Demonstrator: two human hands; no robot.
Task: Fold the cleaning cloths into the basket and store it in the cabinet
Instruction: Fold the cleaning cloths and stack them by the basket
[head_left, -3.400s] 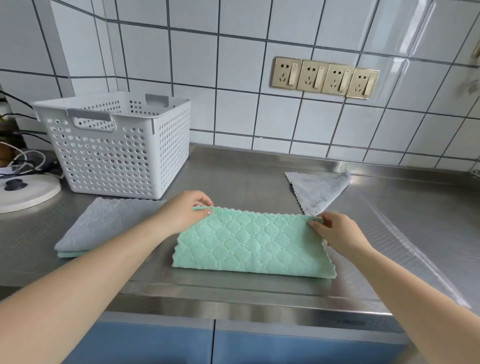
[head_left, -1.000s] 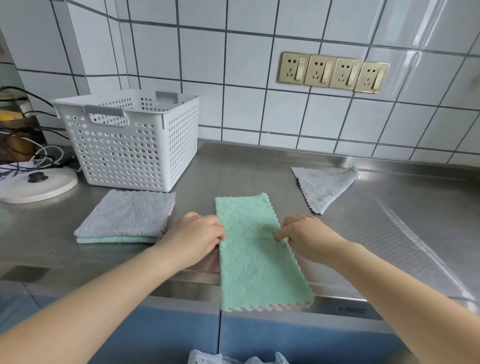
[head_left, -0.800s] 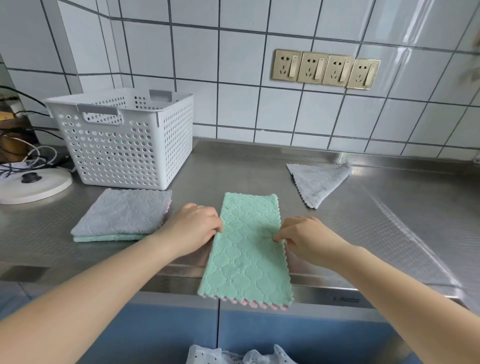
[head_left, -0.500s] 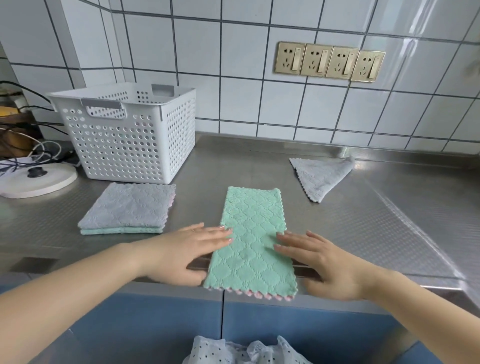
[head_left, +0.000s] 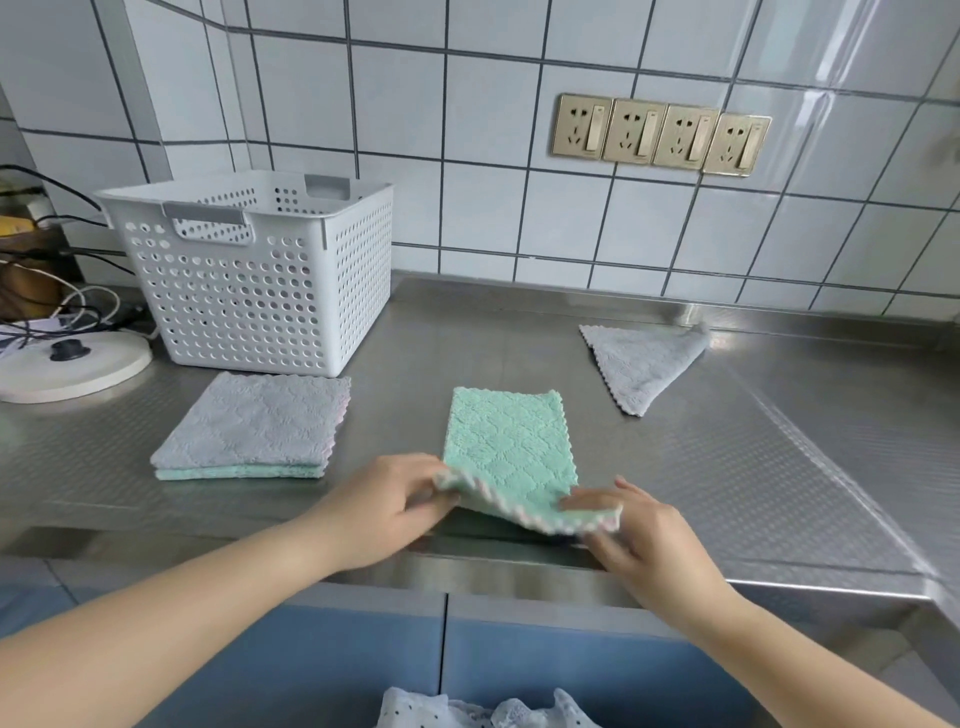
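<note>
- Stainless steel countertop (head_left: 519, 332) spans the view; white tiled wall (head_left: 493, 182) behind it, blue cabinet doors (head_left: 337, 670) below the front edge.
- Far left, 9 o'clock: round white disc (head_left: 72, 366) with a black knob lies on the counter, with tangled cables (head_left: 47, 306) behind it.
- 10 o'clock: white perforated basket (head_left: 260, 275) stands upright on the counter, near the wall. What it contains cannot be told.
- Just in front of the basket: folded stack (head_left: 254, 428), a grey cloth on top of a green one, edges roughly aligned, lying flat.
- Left hand (head_left: 384, 506): fingers curled, pinching the near left corner of the green cloth (head_left: 506, 441), thumb on top.
- Green cloth: quilted, folded into a long strip, at centre of the counter. Its far end lies flat; its near end is lifted off the counter and curling toward 12 o'clock, scalloped pink edge showing.
- Right hand (head_left: 639, 535): fingers curled, thumb on top, pinching the near right corner of the same cloth.
- 1 o'clock, on the wall: four gold socket plates (head_left: 660, 135) in a row.
- 2 o'clock: grey cloth (head_left: 641, 364), folded to a triangle, lies apart from the green cloth, near the wall.
- Bottom edge, 6 o'clock: white lace fabric (head_left: 483, 709), partly cut off.
</note>
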